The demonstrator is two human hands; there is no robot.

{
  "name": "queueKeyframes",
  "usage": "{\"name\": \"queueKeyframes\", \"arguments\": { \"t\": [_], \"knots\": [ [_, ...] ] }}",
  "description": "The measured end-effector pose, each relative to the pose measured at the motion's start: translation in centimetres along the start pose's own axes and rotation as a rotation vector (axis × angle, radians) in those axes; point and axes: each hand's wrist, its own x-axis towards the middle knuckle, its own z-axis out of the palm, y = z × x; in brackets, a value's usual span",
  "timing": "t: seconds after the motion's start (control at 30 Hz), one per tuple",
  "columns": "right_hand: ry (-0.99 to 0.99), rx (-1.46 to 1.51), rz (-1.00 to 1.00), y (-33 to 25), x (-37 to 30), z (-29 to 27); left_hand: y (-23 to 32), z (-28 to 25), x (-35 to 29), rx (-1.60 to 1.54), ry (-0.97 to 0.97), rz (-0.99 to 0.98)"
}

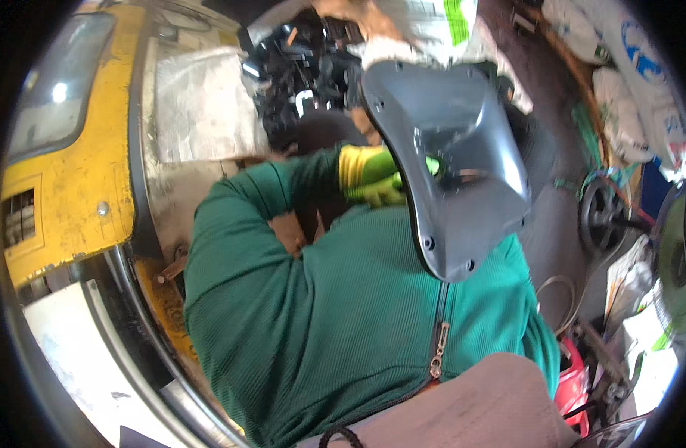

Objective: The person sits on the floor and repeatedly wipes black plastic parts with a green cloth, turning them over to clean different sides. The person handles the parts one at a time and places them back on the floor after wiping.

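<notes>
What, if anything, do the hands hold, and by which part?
A grey panel, held at its left side by the left hand; right hand hidden.

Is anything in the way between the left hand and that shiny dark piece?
Only the green and yellow glove. The left hand wears it and grips the dark plastic panel by its left side, with nothing else visible between them. The right hand doesn't show, so I can't tell about that one.
</notes>
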Motion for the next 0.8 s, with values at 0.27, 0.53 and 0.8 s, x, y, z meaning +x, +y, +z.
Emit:
{"name": "queueKeyframes", "arguments": {
  "t": [0.27,0.53,0.8],
  "knots": [
    [0.089,-0.061,-0.179,-4.2,4.2,-0.9,10.0,10.6,-0.2,0.523,0.638,0.688],
    [0.299,-0.309,-0.404,-6.8,7.1,-2.7,21.4,21.0,-3.5,1.715,1.309,1.280],
    [0.495,-0.895,-0.535,4.2,7.8,-5.8,43.0,28.2,-4.0,2.684,1.502,1.141]
  ]
}}
